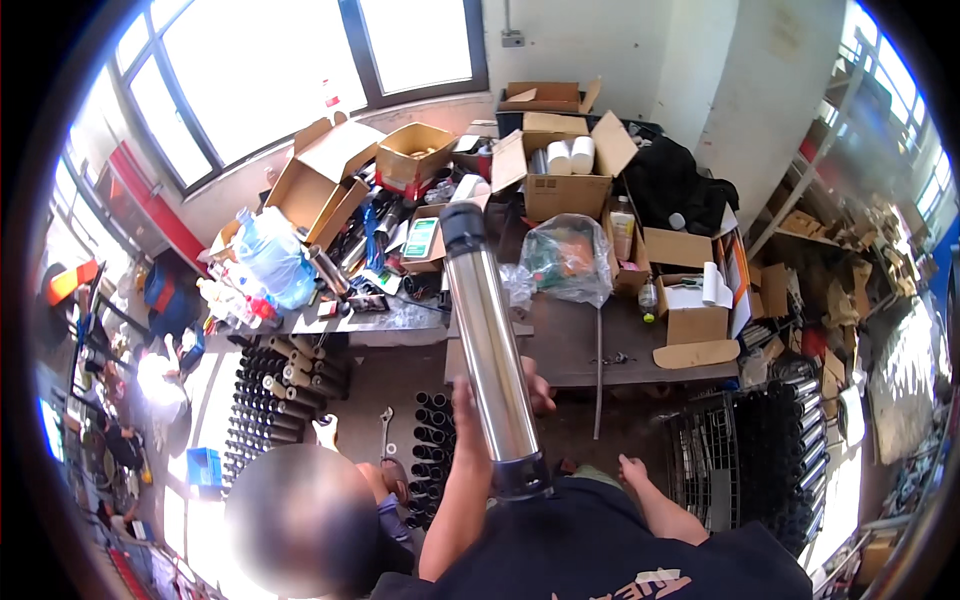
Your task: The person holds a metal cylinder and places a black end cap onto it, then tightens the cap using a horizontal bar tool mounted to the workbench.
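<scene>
My left hand (468, 420) is wrapped around a long shiny metal cylinder (492, 345) with black end caps. The cylinder leans, its top cap toward the bench and its lower cap close to my dark shirt. Fingertips show at its right side; the rest of the grip is behind the metal. Lower down on the right, my right hand (632, 473) is held apart from the cylinder with its fingers curled. Whatever may be inside those fingers is hidden.
A cluttered workbench (570, 372) ahead carries open cardboard boxes (566, 196) and a clear plastic bag (567, 258). Black tubes (432, 440) stand on the floor near a wrench (386, 430). Another person (300, 520) is close at my left. Metal-ended cylinders (808, 440) fill the right.
</scene>
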### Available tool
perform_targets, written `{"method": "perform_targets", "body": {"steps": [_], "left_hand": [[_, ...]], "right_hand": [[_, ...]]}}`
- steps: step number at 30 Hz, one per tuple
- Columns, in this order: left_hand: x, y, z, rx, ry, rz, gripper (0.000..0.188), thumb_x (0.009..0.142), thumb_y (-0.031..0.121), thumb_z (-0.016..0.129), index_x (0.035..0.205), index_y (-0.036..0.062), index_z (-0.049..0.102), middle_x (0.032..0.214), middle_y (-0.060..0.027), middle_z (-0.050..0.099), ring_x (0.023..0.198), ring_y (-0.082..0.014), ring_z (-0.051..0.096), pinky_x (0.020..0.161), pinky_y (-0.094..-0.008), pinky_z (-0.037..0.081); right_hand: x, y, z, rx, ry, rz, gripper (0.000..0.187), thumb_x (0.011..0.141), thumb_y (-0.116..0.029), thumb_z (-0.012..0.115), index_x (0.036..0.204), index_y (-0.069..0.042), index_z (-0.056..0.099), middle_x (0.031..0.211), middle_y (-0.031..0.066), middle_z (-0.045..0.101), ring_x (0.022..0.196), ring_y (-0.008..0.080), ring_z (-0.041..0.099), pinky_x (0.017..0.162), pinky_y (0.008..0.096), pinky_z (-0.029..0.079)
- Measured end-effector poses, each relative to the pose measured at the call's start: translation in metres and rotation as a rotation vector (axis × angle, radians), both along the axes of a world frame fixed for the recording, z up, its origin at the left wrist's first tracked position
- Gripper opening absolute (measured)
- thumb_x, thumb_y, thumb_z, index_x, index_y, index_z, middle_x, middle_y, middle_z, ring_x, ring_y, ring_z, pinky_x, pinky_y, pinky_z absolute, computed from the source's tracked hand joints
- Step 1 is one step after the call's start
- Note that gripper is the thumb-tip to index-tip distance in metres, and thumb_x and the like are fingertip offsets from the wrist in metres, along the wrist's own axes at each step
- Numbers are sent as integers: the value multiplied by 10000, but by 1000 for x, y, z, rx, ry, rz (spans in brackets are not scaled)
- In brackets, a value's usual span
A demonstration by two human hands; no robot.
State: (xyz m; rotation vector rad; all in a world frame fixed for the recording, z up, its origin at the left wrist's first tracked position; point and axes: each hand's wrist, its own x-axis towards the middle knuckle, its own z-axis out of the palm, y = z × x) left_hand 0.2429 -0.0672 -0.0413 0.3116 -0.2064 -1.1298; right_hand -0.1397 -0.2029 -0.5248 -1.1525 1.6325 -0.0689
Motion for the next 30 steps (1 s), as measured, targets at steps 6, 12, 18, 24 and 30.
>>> {"method": "perform_targets", "body": {"steps": [6,12,18,24,30], "left_hand": [[13,6,-64,-311,118,-164,847,904,536,629,1588,260,212,917,-115,504,700,-226,542,635,-379,486],[34,22,-41,-78,42,-36,703,935,547,576,1473,142,375,957,-131,523,744,-242,570,672,-404,531],[57,33,-12,422,-245,27,533,983,521,540,1117,5,534,868,-146,657,696,-268,693,616,-405,618],[52,42,-12,370,-240,46,491,985,467,517,1176,15,512,896,-165,639,723,-282,679,634,-433,600],[43,35,-11,173,-80,-50,568,953,512,519,1143,-23,513,925,-155,626,749,-259,662,645,-403,584]], "right_hand": [[-60,29,13,-134,266,181,458,963,-434,604,969,19,670,782,116,711,599,204,667,558,350,527],[-14,39,69,-137,221,365,472,980,-435,520,982,-3,711,813,159,726,746,281,710,727,412,546],[48,28,56,-327,206,480,476,984,-438,539,1022,2,717,836,141,743,807,279,720,771,395,552],[66,23,40,-252,139,483,455,1005,-414,530,967,1,713,781,105,735,684,185,702,683,333,554],[66,21,48,-178,51,227,327,954,-323,642,996,-5,708,783,91,732,693,162,699,666,328,554]]}}
